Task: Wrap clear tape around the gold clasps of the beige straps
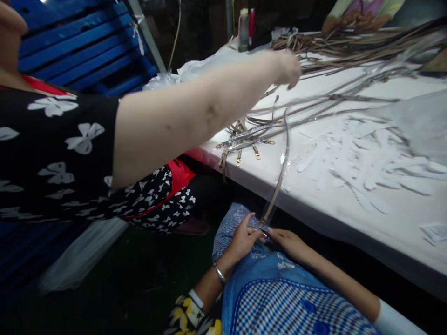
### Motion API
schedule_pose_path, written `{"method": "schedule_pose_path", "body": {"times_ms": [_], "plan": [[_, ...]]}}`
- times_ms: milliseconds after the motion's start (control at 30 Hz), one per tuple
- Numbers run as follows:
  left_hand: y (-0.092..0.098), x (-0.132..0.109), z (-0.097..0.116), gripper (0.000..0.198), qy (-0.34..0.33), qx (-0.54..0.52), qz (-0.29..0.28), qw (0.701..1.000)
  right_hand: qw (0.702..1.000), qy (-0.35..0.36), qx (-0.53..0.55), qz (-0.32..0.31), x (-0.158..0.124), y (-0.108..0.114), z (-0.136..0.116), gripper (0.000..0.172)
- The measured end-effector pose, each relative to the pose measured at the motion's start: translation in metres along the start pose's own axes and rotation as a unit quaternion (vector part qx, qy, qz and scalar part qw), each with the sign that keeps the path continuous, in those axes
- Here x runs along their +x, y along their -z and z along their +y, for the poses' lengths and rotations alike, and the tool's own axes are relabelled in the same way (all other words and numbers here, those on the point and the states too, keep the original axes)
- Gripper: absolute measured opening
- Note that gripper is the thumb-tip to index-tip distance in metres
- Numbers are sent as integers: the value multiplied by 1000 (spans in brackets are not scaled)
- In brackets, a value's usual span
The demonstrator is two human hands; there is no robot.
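A long narrow brown strap (278,188) in a clear plastic sleeve runs from the table down to my lap. At its near end, a small metal clasp shows close to my fingers. My left hand (242,238), with a bracelet at the wrist, pinches this end between thumb and fingers. From the other side, my right hand (288,243) holds the same end, its fingertips pressed together beside the left ones. Exactly what lies between the fingertips is partly hidden. Both hands are above my blue checked apron (279,298).
A co-worker's bare arm (202,107) reaches across from the left over the white table (307,204). Several straps with gold-coloured clasps (256,152) lie near the edge. White paper strips (349,158) are scattered at right; a strap pile (335,49) and a bottle (243,30) stand farther back.
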State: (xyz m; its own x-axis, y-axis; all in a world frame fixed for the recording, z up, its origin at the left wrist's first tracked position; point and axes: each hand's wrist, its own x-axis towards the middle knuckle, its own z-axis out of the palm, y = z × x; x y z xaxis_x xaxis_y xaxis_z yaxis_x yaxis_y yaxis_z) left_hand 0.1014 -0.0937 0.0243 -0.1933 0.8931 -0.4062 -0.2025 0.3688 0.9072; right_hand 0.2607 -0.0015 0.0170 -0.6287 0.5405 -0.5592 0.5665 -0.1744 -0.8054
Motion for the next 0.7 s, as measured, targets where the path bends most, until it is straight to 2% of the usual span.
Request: {"method": "schedule_pose_path", "body": {"times_ms": [233, 367, 500, 700], "plan": [[5, -1, 3, 69, -23, 2, 42, 999, 1000, -12, -19, -1, -12, 10, -3, 59], [6, -2, 4, 67, -26, 17, 43, 999, 999, -32, -34, 7, -15, 12, 0, 60], [6, -3, 6, 68, -19, 9, 40, 999, 1000, -26, -14, 5, -9, 9, 7, 63], [8, -6, 11, 65, -30, 14, 65, 997, 998, -48, 37, -18, -5, 6, 12, 72]]}}
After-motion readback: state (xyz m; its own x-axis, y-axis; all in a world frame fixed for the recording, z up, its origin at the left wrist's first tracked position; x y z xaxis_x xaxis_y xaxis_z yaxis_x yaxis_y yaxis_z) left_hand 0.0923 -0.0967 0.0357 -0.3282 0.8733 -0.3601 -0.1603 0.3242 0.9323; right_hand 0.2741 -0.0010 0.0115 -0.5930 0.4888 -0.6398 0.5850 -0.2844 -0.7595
